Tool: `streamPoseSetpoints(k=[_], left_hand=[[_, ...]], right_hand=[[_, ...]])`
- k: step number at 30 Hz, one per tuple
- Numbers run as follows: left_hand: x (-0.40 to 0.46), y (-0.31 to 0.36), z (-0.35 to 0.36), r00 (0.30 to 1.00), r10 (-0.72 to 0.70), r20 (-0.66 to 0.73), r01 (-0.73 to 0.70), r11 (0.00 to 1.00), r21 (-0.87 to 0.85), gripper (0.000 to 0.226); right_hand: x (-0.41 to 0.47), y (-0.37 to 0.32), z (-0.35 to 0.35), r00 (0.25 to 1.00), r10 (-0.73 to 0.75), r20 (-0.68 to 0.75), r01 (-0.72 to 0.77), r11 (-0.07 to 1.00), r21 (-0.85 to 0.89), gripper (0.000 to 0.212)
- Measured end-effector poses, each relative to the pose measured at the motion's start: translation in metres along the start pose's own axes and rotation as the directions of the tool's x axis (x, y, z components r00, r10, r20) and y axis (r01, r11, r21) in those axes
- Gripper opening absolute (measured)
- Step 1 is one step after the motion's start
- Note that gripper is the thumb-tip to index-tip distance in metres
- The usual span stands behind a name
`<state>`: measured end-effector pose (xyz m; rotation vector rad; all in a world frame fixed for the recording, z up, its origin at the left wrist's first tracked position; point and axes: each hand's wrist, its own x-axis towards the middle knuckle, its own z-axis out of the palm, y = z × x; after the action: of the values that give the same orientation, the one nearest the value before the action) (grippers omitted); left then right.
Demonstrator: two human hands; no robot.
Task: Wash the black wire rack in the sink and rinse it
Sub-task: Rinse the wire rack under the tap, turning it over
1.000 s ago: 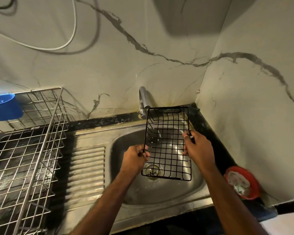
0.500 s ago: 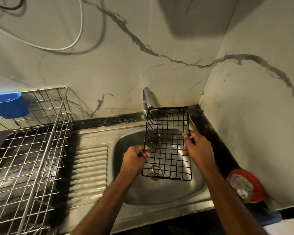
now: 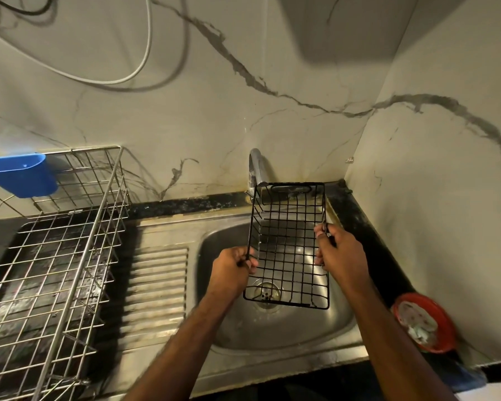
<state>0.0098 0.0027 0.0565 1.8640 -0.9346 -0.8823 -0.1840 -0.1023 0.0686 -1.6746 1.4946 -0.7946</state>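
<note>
The black wire rack [image 3: 287,227] is a small rectangular basket held above the steel sink [image 3: 272,334], its far end just below the tap [image 3: 255,169]. My left hand [image 3: 232,270] grips its left rim and my right hand [image 3: 339,253] grips its right rim. The sink drain [image 3: 266,293] shows through the rack's near end. I cannot see any running water.
A steel dish-drying rack [image 3: 55,256] with a blue plastic cup [image 3: 21,175] hung on it stands on the left counter. The ribbed drainboard [image 3: 156,287] lies between it and the basin. A red soap dish [image 3: 422,322] sits at the right by the wall. Cables hang on the back wall.
The view has shifted slightly; both hands keep the same grip on the rack, which stays over the basin.
</note>
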Motion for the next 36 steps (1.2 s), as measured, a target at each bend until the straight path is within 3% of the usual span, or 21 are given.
streamPoseSetpoints(k=[15,28,32,36], left_hand=[[0.003,0.007,0.006,0.998,0.044,0.036,-0.048,0.995,0.09,0.033],[0.022,0.004,0.004,0.999,0.019,0.043,-0.024,0.992,0.126,0.026],[0.028,0.006,0.004,0.999,0.035,0.042,-0.04,0.99,0.136,0.035],[0.032,0.003,0.004,0.998,0.044,0.049,-0.05,0.99,0.129,0.029]], right_hand=[[-0.005,0.007,-0.007,0.999,0.034,-0.032,-0.033,0.999,0.013,0.031],[-0.006,0.001,0.001,0.999,0.043,0.003,-0.043,0.996,0.072,0.009],[-0.004,0.0,0.002,0.998,0.056,0.002,-0.056,0.993,0.099,0.008],[-0.003,0.002,0.003,0.999,0.048,0.015,-0.049,0.995,0.09,0.01]])
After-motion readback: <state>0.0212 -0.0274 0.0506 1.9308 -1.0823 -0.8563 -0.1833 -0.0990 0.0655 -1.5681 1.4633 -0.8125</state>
